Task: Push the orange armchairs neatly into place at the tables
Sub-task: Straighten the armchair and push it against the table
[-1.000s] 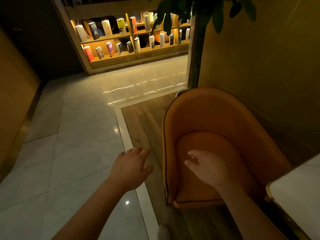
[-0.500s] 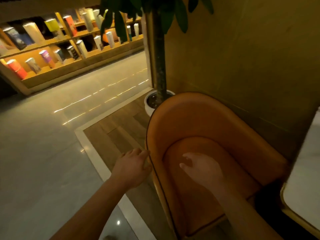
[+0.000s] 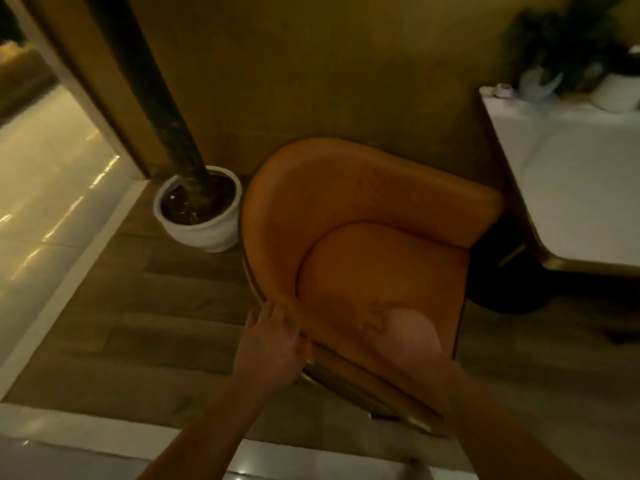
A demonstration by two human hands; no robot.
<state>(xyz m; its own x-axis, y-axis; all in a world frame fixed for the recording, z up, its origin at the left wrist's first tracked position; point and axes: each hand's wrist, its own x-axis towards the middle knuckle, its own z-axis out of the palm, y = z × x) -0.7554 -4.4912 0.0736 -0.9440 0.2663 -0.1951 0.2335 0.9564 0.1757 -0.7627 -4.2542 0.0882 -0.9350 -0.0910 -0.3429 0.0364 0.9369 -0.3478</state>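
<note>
Smooth, rounded orange armchair (image 3: 363, 209) backs toward the wall, its open front angled toward the table (image 3: 571, 188); left hand (image 3: 273, 344) grips its arm-end, right hand (image 3: 405, 327) on the seat is blurred, grip unclear

I can read no text, label, brand or number from here: the orange armchair (image 3: 363, 202), the white plant pot (image 3: 199, 233) and the white table (image 3: 571, 188) show only plain surfaces, and the view is dim and blurred

The orange armchair (image 3: 363, 188) is hemmed in by a white plant pot (image 3: 207, 237) just beside it on the left, the wall (image 3: 346, 81) behind and the tabletop (image 3: 571, 174) at right; open wooden floor (image 3: 156, 323) is left in front.
</note>
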